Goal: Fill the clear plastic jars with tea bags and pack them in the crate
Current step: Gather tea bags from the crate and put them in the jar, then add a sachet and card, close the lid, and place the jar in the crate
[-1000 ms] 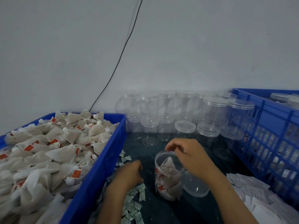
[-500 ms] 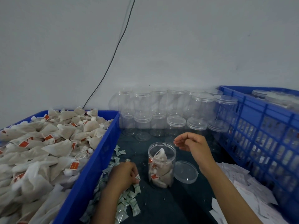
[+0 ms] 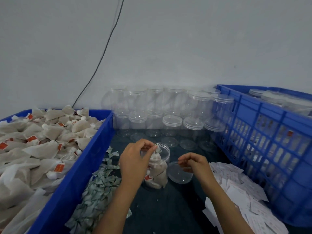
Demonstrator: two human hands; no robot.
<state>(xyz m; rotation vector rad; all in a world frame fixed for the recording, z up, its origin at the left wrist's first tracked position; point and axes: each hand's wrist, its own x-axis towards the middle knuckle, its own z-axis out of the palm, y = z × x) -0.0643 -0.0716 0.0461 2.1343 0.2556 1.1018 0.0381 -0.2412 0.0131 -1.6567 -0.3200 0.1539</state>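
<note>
Head view: open clear jar stands just left of its loose lid. Left hand pinches a small packet over the mouth; right hand hangs curled, empty. Tea bags look light, soft (pinch corners, probably).

Tight lane here: blue bin walls off the left, the blue crate the right, empty jars block the back. Open jar and loose lid crowd the middle; dark tabletop is free nearer the person.
</note>
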